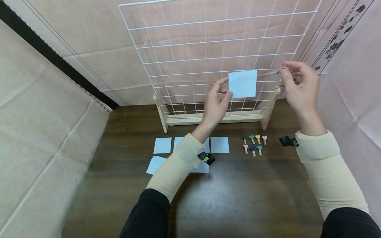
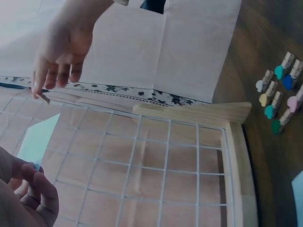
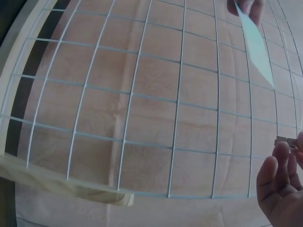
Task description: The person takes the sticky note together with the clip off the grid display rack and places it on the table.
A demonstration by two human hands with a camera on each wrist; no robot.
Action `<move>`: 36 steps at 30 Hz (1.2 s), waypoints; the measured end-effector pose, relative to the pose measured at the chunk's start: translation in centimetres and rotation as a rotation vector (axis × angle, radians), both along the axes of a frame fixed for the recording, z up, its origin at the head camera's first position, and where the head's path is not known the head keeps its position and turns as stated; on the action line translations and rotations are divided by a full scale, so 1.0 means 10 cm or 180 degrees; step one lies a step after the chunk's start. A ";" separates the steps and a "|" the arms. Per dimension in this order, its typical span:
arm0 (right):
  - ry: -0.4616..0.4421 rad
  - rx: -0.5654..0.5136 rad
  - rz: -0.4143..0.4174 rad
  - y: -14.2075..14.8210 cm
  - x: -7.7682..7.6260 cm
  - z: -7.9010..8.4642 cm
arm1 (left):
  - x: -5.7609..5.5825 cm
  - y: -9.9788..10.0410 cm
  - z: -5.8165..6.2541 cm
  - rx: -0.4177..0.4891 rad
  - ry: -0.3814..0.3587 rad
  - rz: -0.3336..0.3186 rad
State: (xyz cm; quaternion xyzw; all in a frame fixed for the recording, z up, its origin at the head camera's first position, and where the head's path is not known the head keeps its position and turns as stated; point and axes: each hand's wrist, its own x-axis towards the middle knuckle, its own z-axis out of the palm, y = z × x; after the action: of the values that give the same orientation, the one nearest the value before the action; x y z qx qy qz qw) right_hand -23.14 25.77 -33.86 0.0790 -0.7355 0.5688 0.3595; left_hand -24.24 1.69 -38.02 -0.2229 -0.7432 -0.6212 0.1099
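Note:
In the head view my left hand [image 1: 216,104] pinches a light blue paper square [image 1: 242,84] by its left edge, in front of the white wire grid [image 1: 205,62]. My right hand [image 1: 302,82] is raised near the grid's right side and pinches a small wooden clothespin [image 1: 279,70] between thumb and forefinger. The right wrist view shows the clothespin [image 3: 285,141] at the fingertips, apart from the paper [image 3: 256,49]. From the left wrist, the paper [image 2: 40,139] stands out from the fingers of the left hand [image 2: 31,189].
The grid stands in a pale wooden base [image 1: 214,118] on a dark wooden table [image 1: 232,191]. Several blue paper squares [image 1: 219,145] lie on the table, partly behind the left sleeve. Right of them are several clothespins with coloured hearts [image 1: 253,148]. Pale cloth [image 1: 44,132] hangs around.

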 end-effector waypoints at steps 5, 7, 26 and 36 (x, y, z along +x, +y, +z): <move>0.0044 0.0021 -0.0053 0.01 0.10 -0.05 | 0.03 -0.07 -0.13 -0.0007 0.0061 0.0085; 0.0025 0.0026 -0.0057 0.03 0.12 -0.10 | 0.05 -0.10 -0.18 0.0012 0.0086 0.0088; -0.0382 0.0161 -0.0042 0.10 0.30 -0.46 | 0.19 -0.24 -0.50 0.0056 -0.0158 0.0081; -0.0726 0.0237 -0.0100 0.17 0.41 -0.68 | 0.34 -0.25 -0.63 0.0011 -0.0262 0.0050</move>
State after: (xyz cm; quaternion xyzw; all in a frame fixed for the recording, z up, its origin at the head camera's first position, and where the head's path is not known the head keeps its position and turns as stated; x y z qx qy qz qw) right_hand -19.06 27.45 -40.66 0.0155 -0.7934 0.5407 0.2792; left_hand -20.84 -0.86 -44.31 -0.1911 -0.7477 -0.6303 0.0846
